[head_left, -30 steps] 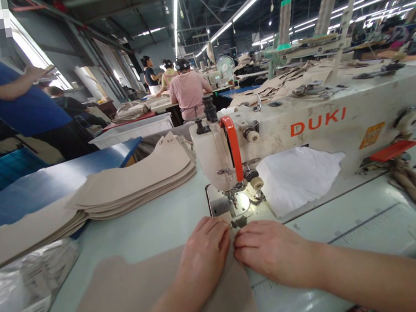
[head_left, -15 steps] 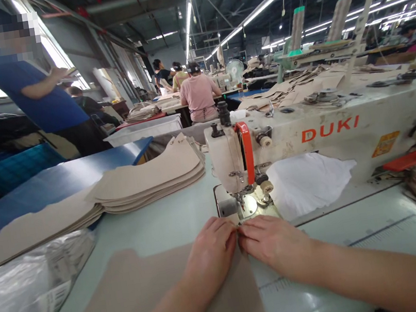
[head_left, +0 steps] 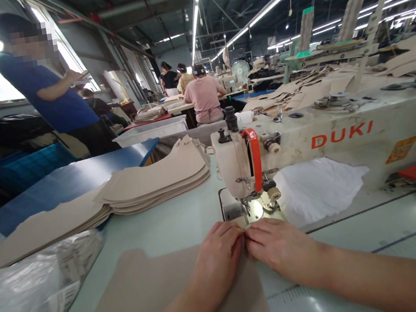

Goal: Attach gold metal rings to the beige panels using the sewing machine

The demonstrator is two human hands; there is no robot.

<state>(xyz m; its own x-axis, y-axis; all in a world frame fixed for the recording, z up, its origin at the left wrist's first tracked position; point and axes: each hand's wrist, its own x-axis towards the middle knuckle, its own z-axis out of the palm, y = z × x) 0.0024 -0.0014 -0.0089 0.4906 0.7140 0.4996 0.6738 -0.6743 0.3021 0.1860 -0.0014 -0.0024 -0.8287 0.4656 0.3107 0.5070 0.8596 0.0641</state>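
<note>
A beige fabric piece lies flat on the pale green sewing table in front of me. My left hand rests on its far right corner, fingers curled and pinching the edge. My right hand presses beside it, fingertips pinched on the same edge. Both hands sit just in front of the needle and presser foot of the white DUKI sewing machine.
A stack of beige cut pieces lies at the back left, beside a blue table. A clear plastic bag is at the left edge. White cloth sits under the machine arm. A person in blue stands left; others sit ahead.
My hands have stayed together on the fabric edge in front of the needle. The camera has turned slightly left, so the machine and hands sit a little further right in view.
</note>
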